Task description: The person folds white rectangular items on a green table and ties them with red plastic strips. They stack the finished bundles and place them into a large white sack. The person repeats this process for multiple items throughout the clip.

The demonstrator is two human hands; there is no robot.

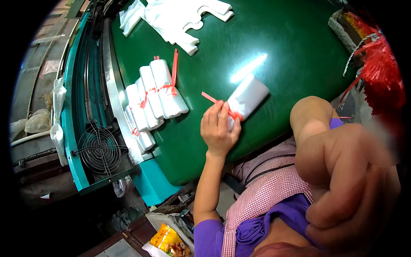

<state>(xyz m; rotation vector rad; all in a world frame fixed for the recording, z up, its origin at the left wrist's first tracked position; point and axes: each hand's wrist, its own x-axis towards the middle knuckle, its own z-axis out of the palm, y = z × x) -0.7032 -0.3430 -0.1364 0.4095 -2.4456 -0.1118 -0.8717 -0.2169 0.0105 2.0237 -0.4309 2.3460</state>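
My left hand [219, 130] is closed on the near end of a roll of white plastic bags [249, 95] lying on the green tabletop. Red plastic string [234, 115] goes around the roll beside my fingers, and a loose end sticks out past them to the left. Raised very close to the camera, my right hand [349, 184] has curled fingers. It is partly blurred, and whatever it may hold is hidden. Left of my left hand, several similar rolls [165, 90] tied with red string lie side by side. Loose white vest-shaped bags [171, 19] are spread at the far edge.
The green tabletop [274, 38] has a rounded near edge by my checked apron [265, 188]. A bunch of red plastic strings [381, 64] hangs at the right. To the left are a teal machine frame [73, 128] and a round wire guard [100, 147]. A yellow packet [167, 240] sits below.
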